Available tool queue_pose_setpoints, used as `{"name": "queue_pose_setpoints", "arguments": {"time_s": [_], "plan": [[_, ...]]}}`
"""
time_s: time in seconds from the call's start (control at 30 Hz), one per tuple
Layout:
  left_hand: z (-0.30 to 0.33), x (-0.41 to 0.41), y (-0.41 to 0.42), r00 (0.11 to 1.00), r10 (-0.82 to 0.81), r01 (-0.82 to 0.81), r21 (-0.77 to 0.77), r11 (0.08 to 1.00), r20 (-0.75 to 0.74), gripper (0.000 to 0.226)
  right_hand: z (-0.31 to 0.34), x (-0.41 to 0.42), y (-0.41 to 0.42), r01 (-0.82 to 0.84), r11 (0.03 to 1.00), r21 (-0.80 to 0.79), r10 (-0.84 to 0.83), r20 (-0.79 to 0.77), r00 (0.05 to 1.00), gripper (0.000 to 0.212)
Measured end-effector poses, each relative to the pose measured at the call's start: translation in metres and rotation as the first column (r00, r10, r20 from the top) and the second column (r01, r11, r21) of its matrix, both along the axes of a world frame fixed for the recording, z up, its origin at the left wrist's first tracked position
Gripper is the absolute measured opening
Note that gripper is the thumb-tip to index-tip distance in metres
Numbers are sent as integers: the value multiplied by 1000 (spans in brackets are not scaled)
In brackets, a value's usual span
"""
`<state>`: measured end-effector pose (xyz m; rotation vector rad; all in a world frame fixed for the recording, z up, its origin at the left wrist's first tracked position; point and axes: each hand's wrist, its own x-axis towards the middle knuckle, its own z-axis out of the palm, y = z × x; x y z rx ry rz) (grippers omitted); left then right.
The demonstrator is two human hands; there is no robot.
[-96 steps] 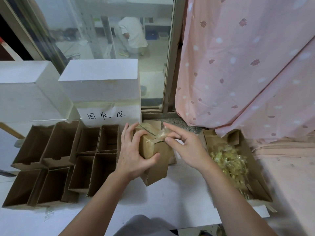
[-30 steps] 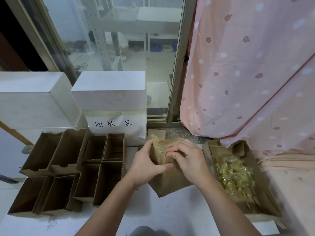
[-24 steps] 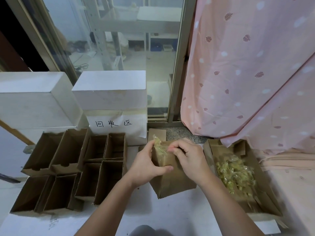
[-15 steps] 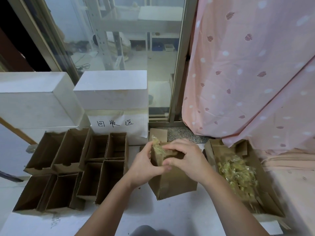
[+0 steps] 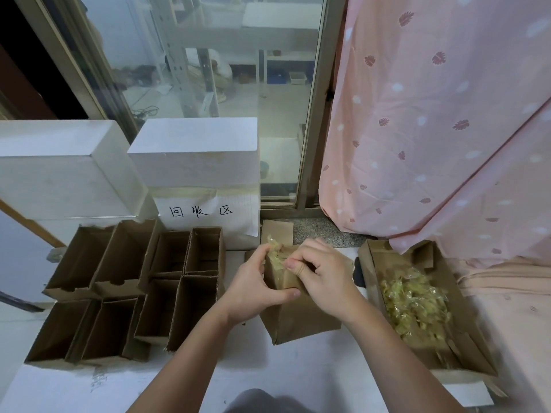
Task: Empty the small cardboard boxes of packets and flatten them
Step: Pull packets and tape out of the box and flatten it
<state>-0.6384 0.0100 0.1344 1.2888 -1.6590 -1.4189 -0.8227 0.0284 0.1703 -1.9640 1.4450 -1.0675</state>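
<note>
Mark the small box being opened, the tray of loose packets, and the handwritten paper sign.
small box (image 5: 301,317), head view, its front wall below the hands.
tray of packets (image 5: 465,296), head view, its right wall.
paper sign (image 5: 205,211), head view, the handwriting.

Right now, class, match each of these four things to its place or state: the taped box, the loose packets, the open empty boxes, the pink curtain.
Things:
1. taped box
2. packets
3. open empty boxes
4. pink curtain

Places or states:
A. hangs at upper right
B. grouped at left
C. held by both hands
D. piled in the right-side carton

Pairs: 1-C, 2-D, 3-B, 4-A
</note>
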Motion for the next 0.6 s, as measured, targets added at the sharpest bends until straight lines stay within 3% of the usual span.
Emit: {"name": "queue_pose_setpoints", "arguments": {"time_s": [0.13,0.27,0.4,0.6], "plan": [[-1,1,0,1000,-5,4,7,1000,11,82,8,-7,-1,-65,992,110,60,52,997,10],[0,-3,3,998,41,-40,-39,998,44,72,12,-10,0,-72,973,220,80,-27,996,41],[5,-17,9,987,138,-129,-119,985,77,70,0,0,0,18,1000,15,-17,-48,999,16],[4,-15,8,984,135,-111,-193,975,116,74,-3,-4,-3,-7,998,70,3,58,998,6]]}}
